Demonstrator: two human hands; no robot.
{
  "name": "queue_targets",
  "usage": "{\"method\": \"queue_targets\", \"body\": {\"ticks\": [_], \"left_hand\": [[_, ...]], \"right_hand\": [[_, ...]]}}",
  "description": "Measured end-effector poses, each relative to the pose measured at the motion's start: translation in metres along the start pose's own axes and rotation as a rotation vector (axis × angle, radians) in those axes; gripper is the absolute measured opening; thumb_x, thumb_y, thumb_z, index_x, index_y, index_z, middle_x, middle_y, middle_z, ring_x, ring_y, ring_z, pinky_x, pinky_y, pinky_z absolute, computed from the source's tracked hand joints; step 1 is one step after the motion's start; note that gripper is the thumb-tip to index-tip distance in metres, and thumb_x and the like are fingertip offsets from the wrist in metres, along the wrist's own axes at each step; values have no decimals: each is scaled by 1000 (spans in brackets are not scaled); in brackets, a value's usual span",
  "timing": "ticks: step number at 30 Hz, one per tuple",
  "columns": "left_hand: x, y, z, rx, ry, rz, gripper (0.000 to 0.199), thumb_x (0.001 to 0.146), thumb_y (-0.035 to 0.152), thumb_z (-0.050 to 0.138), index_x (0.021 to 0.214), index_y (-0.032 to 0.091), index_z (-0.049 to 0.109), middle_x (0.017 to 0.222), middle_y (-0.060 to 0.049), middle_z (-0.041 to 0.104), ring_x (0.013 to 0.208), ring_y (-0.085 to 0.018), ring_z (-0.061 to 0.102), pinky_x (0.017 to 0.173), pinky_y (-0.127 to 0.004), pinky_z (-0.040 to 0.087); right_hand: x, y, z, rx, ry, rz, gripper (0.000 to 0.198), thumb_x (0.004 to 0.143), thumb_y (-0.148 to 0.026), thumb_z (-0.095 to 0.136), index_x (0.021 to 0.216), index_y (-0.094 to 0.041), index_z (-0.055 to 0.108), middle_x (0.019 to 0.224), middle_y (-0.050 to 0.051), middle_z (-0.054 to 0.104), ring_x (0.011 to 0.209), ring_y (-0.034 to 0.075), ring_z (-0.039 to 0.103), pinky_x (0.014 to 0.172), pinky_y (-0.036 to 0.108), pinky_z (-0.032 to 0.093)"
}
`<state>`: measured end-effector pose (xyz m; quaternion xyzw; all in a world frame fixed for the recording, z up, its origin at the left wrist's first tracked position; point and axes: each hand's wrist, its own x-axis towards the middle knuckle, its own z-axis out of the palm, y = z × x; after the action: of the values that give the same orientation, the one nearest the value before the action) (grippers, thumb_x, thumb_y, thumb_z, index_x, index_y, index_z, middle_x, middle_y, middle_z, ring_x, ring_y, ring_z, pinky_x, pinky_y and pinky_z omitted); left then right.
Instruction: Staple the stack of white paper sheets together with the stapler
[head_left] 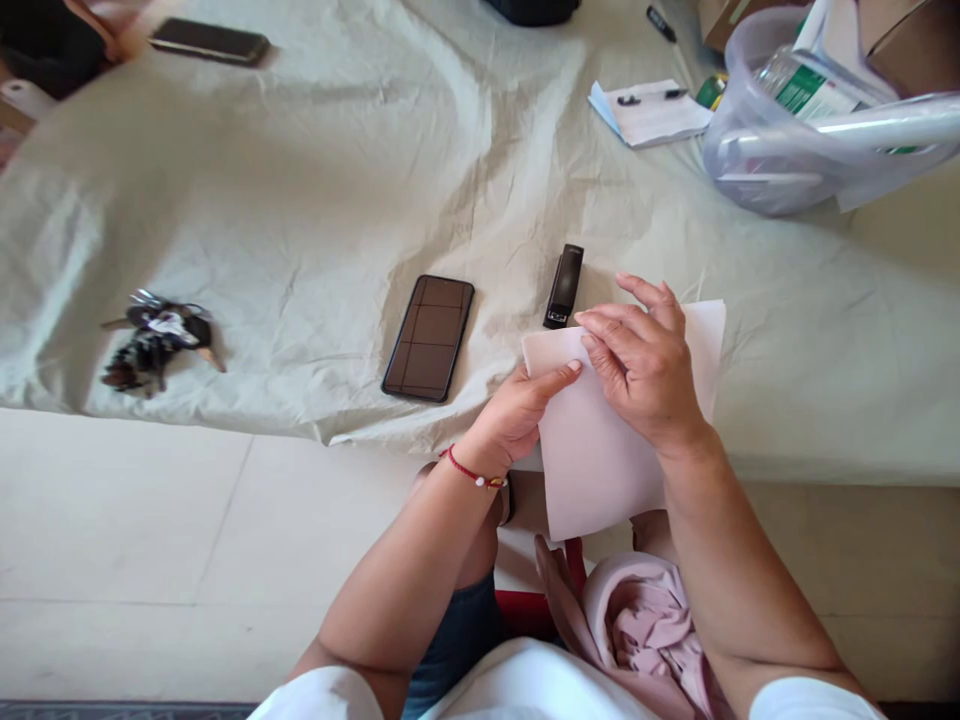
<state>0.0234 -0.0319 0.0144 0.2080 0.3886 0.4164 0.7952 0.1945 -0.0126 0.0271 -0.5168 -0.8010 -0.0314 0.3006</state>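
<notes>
A white sheet of paper (600,460) lies half on the cloth-covered table (337,200), overhanging its near edge. My left hand (517,410) pinches the sheet's left edge, thumb on top near the upper left corner. My right hand (645,365) rests flat on the paper's upper part, fingers pointing left toward that corner. A black stapler (564,285) lies just beyond the paper's top left corner, apart from both hands.
A black phone (430,338) lies left of the stapler. A bunch of keys (156,340) sits at the far left. Another phone (210,42), a notepad with a pen (651,110) and a clear plastic tub (810,120) stand at the back.
</notes>
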Motion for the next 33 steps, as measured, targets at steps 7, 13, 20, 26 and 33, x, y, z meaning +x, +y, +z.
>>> {"method": "queue_targets", "body": {"ticks": [7,13,20,26,33], "left_hand": [[5,-10,2,63,67,21,50,82,55,96,111,17,79,97,-7,84,85,-22,78,78,-34,60],[6,-24,-1,263,175,381,41,108,61,65,94,22,65,89,0,65,81,-14,59,76,-26,51],[-3,-38,16,471,322,576,39,115,58,51,99,26,65,98,-5,70,92,-21,66,91,-36,57],[0,-49,18,607,368,634,42,116,60,45,100,25,61,92,-4,69,84,-20,63,83,-36,53],[0,-41,19,490,388,463,31,115,39,53,88,24,57,89,-1,60,86,-18,54,86,-33,45]], "right_hand": [[-2,-1,4,54,21,-9,32,112,-24,53,121,-27,83,108,8,80,144,29,65,128,56,49],[-1,12,3,42,170,36,27,110,-21,55,113,-25,82,97,9,74,130,28,68,110,48,61],[0,12,5,37,164,34,29,109,-16,53,117,-26,80,98,9,70,134,28,64,112,50,58],[-1,7,7,4,170,35,30,109,-16,52,114,-25,80,98,9,71,132,27,65,111,47,58],[-1,-2,7,2,41,86,29,111,-24,54,121,-27,80,112,11,75,146,30,60,132,57,41]]}}
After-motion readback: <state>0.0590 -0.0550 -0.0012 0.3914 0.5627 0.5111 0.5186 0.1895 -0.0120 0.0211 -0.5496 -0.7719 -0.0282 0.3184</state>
